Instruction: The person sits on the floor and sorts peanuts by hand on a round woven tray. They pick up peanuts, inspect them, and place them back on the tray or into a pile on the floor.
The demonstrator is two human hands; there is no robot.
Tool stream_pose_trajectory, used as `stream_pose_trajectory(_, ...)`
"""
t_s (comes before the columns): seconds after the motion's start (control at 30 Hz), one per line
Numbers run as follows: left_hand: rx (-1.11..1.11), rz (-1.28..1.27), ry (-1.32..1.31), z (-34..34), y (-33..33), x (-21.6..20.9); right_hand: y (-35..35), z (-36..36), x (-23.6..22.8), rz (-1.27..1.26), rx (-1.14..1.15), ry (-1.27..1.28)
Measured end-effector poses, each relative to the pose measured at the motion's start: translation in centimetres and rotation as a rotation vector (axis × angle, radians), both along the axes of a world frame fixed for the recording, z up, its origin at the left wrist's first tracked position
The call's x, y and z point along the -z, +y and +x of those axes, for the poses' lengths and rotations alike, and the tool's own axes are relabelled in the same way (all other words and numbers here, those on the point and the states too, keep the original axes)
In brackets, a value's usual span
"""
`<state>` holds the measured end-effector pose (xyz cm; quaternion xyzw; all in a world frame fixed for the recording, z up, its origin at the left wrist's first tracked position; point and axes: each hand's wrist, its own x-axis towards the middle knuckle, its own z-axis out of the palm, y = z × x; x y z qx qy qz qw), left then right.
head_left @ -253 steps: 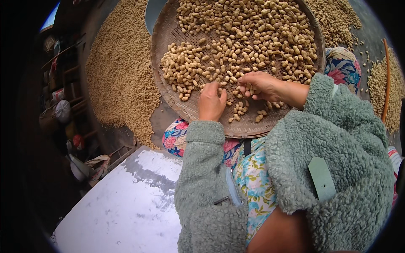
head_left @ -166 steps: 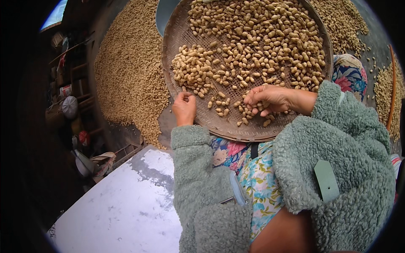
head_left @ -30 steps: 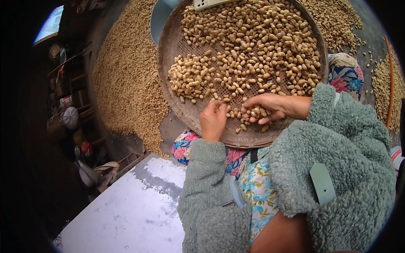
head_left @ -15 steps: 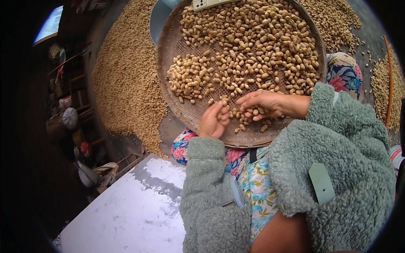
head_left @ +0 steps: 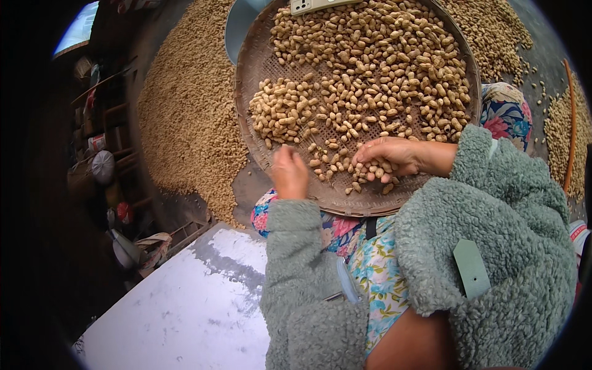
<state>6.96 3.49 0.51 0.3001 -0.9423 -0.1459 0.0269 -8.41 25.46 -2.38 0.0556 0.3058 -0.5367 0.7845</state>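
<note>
A large round woven bamboo tray (head_left: 271,60) rests over my lap, spread with unshelled peanuts (head_left: 370,61). At its near left side my left hand (head_left: 290,174) is over the rim, just below a separate heap of peanuts (head_left: 283,111); motion blurs its fingers, and whether they hold anything is unclear. My right hand (head_left: 394,154) is low over the near part of the tray, palm down, with its fingers curled round several peanuts. More loose peanuts lie beside and beneath those fingers.
A broad pile of peanuts (head_left: 185,117) covers the floor at left. Further peanuts (head_left: 493,31) lie at far right. A power strip (head_left: 320,5) and a blue-grey basin (head_left: 237,28) stand at the far side. A white board (head_left: 179,302) is at near left.
My left hand has moved left, away from my right hand toward the tray's rim. My right hand stays at nearly the same place, its fingers round the peanuts.
</note>
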Motion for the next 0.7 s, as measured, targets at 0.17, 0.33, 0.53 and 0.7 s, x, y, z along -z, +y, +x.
stream_pose_trajectory(0.17,-0.162,-0.049,-0.003,0.9,-3.8,3.1,-0.1,0.1,-0.4,-0.026,-0.084,0.011)
stream_pose_trajectory(0.33,-0.125,0.0,0.136,-0.7,-3.1,3.8,0.2,0.0,0.1,-0.012,-0.05,-0.025)
stream_pose_trajectory(0.53,-0.074,-0.047,0.219,-1.7,-3.2,4.4,0.0,0.1,-0.2,0.016,-0.04,-0.013)
stream_pose_trajectory(0.7,-0.073,-0.13,0.134,-1.7,-3.2,4.5,-0.2,0.2,-0.8,0.053,-0.025,0.005)
